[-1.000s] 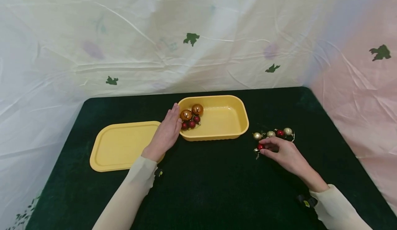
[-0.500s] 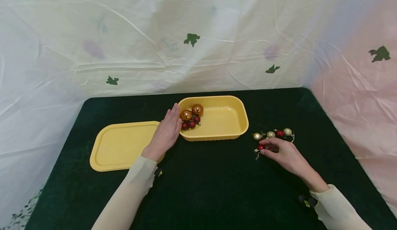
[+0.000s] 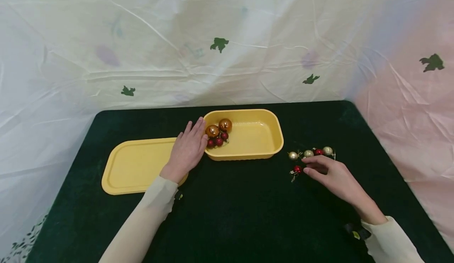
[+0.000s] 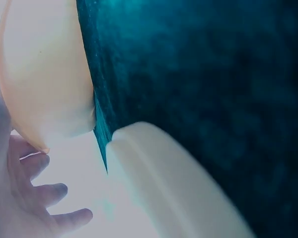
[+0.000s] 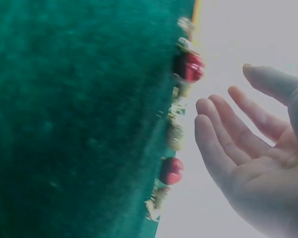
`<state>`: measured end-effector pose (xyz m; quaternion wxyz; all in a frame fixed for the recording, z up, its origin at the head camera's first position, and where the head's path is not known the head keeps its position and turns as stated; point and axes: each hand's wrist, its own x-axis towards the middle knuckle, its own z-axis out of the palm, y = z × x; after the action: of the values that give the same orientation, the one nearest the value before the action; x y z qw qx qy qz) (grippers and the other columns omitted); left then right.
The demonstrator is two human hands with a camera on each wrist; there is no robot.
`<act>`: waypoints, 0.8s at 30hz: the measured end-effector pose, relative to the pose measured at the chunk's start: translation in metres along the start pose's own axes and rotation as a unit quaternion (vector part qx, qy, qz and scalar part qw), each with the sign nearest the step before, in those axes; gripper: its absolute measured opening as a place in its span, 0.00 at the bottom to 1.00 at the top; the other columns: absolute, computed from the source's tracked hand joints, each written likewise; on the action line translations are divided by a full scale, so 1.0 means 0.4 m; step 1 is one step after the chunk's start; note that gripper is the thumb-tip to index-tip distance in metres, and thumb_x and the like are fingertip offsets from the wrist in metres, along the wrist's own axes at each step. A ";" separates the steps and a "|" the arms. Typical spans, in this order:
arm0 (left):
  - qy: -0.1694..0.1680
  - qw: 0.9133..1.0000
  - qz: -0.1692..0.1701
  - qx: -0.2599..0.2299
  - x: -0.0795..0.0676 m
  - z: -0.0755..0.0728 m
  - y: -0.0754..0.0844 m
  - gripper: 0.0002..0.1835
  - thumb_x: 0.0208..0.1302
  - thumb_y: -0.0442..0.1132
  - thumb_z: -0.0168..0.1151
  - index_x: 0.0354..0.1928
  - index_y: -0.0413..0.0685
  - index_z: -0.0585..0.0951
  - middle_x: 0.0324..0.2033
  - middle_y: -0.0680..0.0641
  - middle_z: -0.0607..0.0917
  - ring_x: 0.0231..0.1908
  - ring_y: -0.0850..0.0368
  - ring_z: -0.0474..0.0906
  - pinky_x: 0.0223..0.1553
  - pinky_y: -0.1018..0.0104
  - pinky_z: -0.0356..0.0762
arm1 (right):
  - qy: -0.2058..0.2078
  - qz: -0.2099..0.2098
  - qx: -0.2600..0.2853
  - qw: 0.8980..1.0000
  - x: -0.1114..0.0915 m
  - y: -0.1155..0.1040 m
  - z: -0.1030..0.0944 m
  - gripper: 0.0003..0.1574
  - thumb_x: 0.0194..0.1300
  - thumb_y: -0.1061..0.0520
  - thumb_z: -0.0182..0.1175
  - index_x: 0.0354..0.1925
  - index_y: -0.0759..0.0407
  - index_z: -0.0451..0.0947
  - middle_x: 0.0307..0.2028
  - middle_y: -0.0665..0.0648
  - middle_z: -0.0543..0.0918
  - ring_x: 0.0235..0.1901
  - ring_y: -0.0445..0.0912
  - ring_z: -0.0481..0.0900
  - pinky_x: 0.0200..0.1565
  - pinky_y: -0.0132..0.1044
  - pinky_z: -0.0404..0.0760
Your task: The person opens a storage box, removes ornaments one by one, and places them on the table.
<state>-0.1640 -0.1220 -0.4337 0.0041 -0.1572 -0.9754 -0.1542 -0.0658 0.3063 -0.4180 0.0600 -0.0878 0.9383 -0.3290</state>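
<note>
My left hand (image 3: pixel 188 148) lies with straight fingers against the left end of a yellow plastic box (image 3: pixel 244 155). Inside that end sit two orange-gold baubles (image 3: pixel 225 125) and several dark red baubles (image 3: pixel 218 141). My right hand (image 3: pixel 335 178) hovers over the cloth at right, fingers loosely bent and holding nothing. Just left of its fingertips is a shiny red bauble (image 3: pixel 297 169) with a gold cap and loop. Behind the hand lie a pale gold bauble (image 3: pixel 293 155), glittery gold baubles (image 3: pixel 328 151) and another red bauble (image 3: pixel 319 152), also visible in the right wrist view.
A flat yellow lid (image 3: pixel 136 168) lies left of the box, partly beneath my left forearm and hand in the head view. Dark green cloth (image 3: pixel 241 219) covers the table. Pale printed fabric (image 3: pixel 248 66) hangs behind it and along both sides.
My right hand has let go of the red bauble and drawn slightly back to the right, leaving it on the cloth. The left hand's fingers have spread a little at the box.
</note>
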 end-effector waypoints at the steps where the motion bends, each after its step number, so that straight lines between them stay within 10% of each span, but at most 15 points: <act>1: 0.001 1.000 0.002 0.003 0.000 -0.001 -0.002 0.33 0.85 0.54 0.37 0.83 0.49 0.54 0.82 0.49 0.52 0.79 0.39 0.49 0.73 0.32 0.56 | 0.008 -0.001 -0.002 1.000 -0.003 -0.005 -0.004 0.21 0.76 0.46 0.62 0.60 0.53 0.82 0.54 0.56 0.85 0.49 0.51 0.86 0.45 0.34 0.85; 8: -0.001 1.000 0.005 0.013 -0.008 -0.009 -0.017 0.34 0.84 0.57 0.35 0.83 0.50 0.52 0.82 0.48 0.52 0.80 0.40 0.47 0.74 0.31 0.52 | 0.061 -0.022 0.013 0.998 -0.004 -0.064 -0.010 0.19 0.78 0.45 0.59 0.59 0.49 0.83 0.56 0.54 0.85 0.56 0.52 0.82 0.54 0.58 0.82; 16: 0.001 0.999 0.008 -0.033 -0.012 -0.022 -0.019 0.34 0.85 0.54 0.36 0.84 0.50 0.49 0.81 0.47 0.56 0.80 0.40 0.47 0.74 0.31 0.51 | 0.113 -0.087 0.091 0.986 0.018 -0.152 0.008 0.13 0.78 0.55 0.60 0.56 0.48 0.84 0.49 0.47 0.86 0.48 0.37 0.81 0.54 0.23 0.77; 24: -0.004 1.000 0.016 -0.018 -0.012 -0.019 -0.015 0.32 0.85 0.51 0.38 0.83 0.49 0.53 0.82 0.49 0.52 0.80 0.41 0.47 0.74 0.31 0.53 | 0.110 -0.129 0.145 0.975 0.079 -0.229 0.034 0.13 0.76 0.57 0.62 0.56 0.53 0.84 0.51 0.48 0.84 0.47 0.40 0.81 0.55 0.23 0.78</act>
<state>-0.1616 -0.1312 -0.4286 0.0002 -0.1737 -0.9697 -0.1715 -0.0830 0.2212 -0.3728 -0.0745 -0.1617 0.8621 -0.4744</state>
